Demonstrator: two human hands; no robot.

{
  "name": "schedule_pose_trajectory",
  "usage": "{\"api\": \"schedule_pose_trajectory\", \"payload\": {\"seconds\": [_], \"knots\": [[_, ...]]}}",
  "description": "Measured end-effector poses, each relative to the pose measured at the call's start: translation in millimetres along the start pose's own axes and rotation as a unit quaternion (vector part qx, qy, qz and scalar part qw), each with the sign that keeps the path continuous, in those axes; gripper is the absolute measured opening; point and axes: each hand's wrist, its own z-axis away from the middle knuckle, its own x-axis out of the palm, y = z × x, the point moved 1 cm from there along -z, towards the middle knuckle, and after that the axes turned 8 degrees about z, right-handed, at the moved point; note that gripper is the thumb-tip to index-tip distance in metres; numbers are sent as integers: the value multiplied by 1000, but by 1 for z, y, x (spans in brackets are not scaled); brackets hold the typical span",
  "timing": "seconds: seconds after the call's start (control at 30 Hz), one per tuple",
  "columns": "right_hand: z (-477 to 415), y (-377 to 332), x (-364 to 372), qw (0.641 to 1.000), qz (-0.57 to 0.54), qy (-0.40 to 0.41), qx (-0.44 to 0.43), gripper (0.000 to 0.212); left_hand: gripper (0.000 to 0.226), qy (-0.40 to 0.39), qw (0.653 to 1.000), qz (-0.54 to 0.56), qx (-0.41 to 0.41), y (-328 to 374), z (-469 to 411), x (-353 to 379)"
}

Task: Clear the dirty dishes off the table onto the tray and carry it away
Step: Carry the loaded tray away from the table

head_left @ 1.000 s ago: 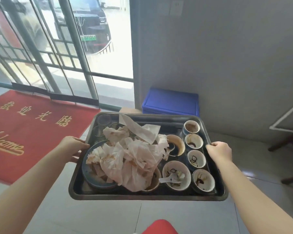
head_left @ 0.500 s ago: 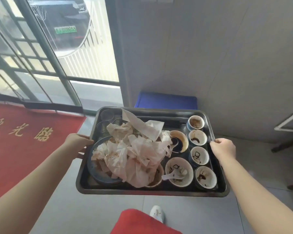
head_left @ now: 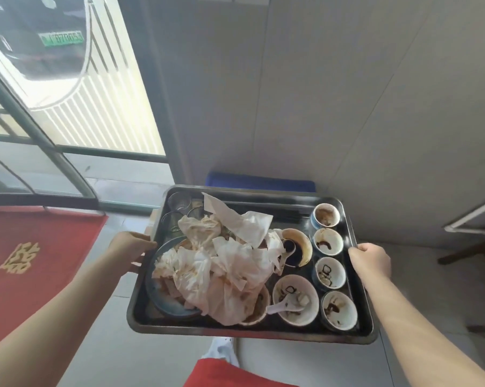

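Tray (head_left: 263, 333), long axis crosswise, holds crumpled napkins (head_left: 227, 263), stained bowls (head_left: 305, 311) and cups (head_left: 329, 241); left hand (head_left: 129, 247) and right hand (head_left: 371, 261) grip its short ends.

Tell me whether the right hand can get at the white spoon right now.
Probably not freely: nothing covers the spoon, which lies close by in a bowl, but the right hand grips the tray, and letting go would leave the load to the left hand.

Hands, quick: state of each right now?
Left hand: closed, gripping the tray by its left rim.
Right hand: closed, gripping the tray's right rim.
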Motion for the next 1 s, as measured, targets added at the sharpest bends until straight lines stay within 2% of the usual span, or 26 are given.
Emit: {"api": "schedule_pose_trajectory", "payload": {"seconds": [0.27,0.57,0.87,1.0], "knots": [[-69,-49,35,999,35,14,15,18,35,-25,999,-36,-21,52,-102,25],[-137,-82,60,997,70,-13,13,18,32,-20,996,-66,-52,94,-167,51],[-212,-102,77,996,83,-18,21,22,35,24,996,-54,-71,124,-207,100],[-239,-107,87,996,87,-28,14,18,30,42,994,-47,-85,131,-224,121]]}}
